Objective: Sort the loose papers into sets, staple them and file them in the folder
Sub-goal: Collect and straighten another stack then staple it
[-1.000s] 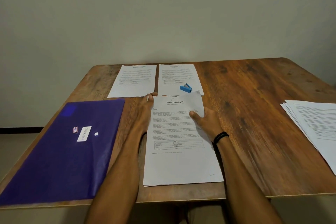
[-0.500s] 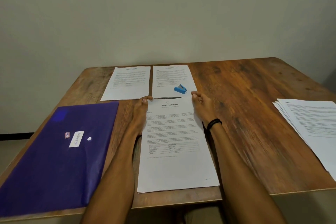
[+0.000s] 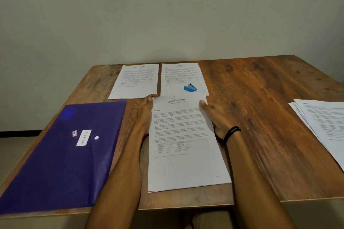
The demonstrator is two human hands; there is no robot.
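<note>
1. While my left hand (image 3: 147,111) and right hand (image 3: 216,115), fingers straight, press the side edges of the health report set (image 3: 184,154) before me, I judge its sheets square up.
2. Stapler (image 3: 190,87) waits just beyond; folder (image 3: 61,154) lies left.

Bold heading "Sample Health Report" atop centre paper set (image 3: 184,169), "Section 1" subheading below toward its 10 o'clock corner, body print too fine to read, white label (image 3: 84,137) on purple folder (image 3: 55,173) at 9 o'clock, lettering sideways, not legible

a worn brown wooden table (image 3: 260,109) stands against a plain pale wall (image 3: 167,15), dark skirting (image 3: 18,133) above a pale floor (image 3: 11,150) at left.
</note>
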